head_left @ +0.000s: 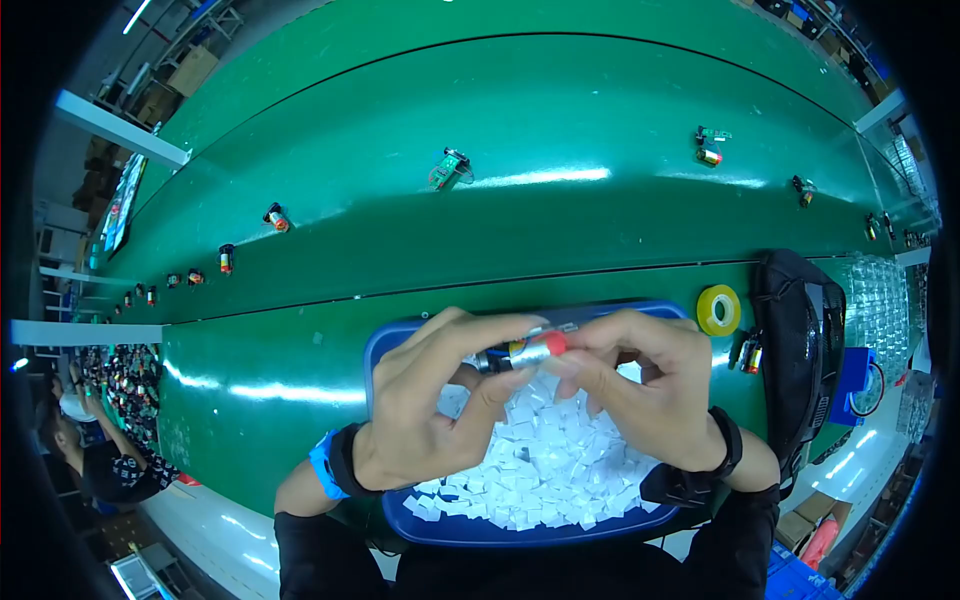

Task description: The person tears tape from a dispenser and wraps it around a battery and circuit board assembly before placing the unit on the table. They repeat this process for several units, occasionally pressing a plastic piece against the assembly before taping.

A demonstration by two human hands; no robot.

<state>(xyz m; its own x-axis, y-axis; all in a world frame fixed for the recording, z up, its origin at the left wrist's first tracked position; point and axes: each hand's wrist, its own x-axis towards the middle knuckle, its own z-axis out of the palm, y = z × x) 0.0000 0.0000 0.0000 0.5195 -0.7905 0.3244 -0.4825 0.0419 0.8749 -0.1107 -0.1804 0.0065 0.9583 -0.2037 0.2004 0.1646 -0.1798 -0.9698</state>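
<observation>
Above a blue tub (520, 538), both hands meet on a small cylindrical battery (525, 352) with a silver and black body and a red end. My left hand (425, 400) pinches its dark end between thumb and fingers. At the red end, the thumb and fingertips of my right hand (650, 385) are closed on the battery too. A small metallic part shows along its upper edge; its details are too small to tell. Beneath the hands, many small white square pieces (560, 465) lie heaped in the tub.
A yellow tape roll (718, 291), another battery assembly (752, 355) and a black bag (795, 350) sit to the right, before a blue box (853, 385) and clear plastic trays (880, 290). Battery-and-board assemblies (450, 170) dot the green surface beyond. A person (120, 450) works at far left.
</observation>
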